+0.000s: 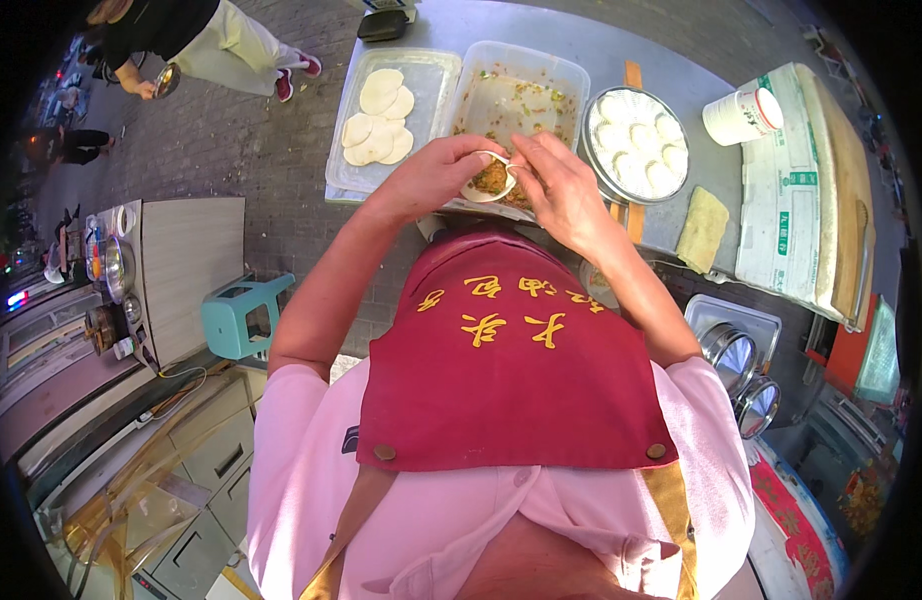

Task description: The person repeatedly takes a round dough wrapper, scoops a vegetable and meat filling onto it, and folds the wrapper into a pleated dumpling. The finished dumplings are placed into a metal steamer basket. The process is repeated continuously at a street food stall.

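Note:
A round dough wrapper with brown minced filling (pixel 489 180) rests in my left hand (pixel 440 174), whose thumb and fingers hold its rim. My right hand (pixel 558 187) pinches the wrapper's opposite edge with its fingertips. Both hands are over the near end of a clear plastic tub (pixel 581 79) with bits of filling in it. To the left, a flat plastic tray (pixel 339 169) bears several overlapping dough wrappers (pixel 382 124). Right of the tub, a round metal steamer (pixel 686 176) holds several pale buns (pixel 644 139) on a white liner.
A paper cup (pixel 742 116) and a folded cloth (pixel 702 229) lie towards the table's right side, beside a white foam box (pixel 780 202). A black case (pixel 383 25) sits at the far edge. A person (pixel 228 45) stands beyond at left. A teal stool (pixel 239 319) is lower left.

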{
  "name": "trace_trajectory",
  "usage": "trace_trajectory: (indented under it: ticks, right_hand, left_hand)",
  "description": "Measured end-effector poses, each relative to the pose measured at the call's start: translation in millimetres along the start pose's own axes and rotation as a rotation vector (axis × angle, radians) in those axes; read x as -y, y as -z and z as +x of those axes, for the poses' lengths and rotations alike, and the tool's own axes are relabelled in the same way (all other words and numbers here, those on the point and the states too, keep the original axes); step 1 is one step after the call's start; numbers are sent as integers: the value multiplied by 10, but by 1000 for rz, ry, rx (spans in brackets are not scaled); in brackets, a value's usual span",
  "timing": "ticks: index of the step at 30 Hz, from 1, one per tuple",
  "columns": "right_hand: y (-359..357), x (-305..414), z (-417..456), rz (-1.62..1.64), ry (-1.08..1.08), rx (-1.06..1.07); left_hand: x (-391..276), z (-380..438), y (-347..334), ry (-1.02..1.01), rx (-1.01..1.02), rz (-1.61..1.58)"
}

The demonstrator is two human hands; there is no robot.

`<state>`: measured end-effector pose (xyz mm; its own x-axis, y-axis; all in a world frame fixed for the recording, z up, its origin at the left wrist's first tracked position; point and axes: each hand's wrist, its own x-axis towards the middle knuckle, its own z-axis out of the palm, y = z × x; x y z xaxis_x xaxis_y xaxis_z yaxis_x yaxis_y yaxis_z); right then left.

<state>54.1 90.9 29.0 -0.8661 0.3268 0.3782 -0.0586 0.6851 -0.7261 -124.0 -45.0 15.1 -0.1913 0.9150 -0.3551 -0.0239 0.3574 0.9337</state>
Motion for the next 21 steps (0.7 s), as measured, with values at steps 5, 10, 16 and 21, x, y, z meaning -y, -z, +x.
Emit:
trace_trajectory:
  ticks: [5, 10, 16, 21]
  right_hand:
    - [-48, 7, 84, 11, 64, -105]
    - [3, 13, 27, -52, 24, -33]
    - [-27, 20, 91, -51, 83, -154]
    - [3, -28, 72, -66, 10, -113]
  left_hand:
    - [-164, 34, 24, -151, -31, 331]
    - [-242, 66, 68, -111, -40, 396]
    - [-508, 18, 7, -109, -74, 562]
    - [-408, 108, 45, -247, -166, 548]
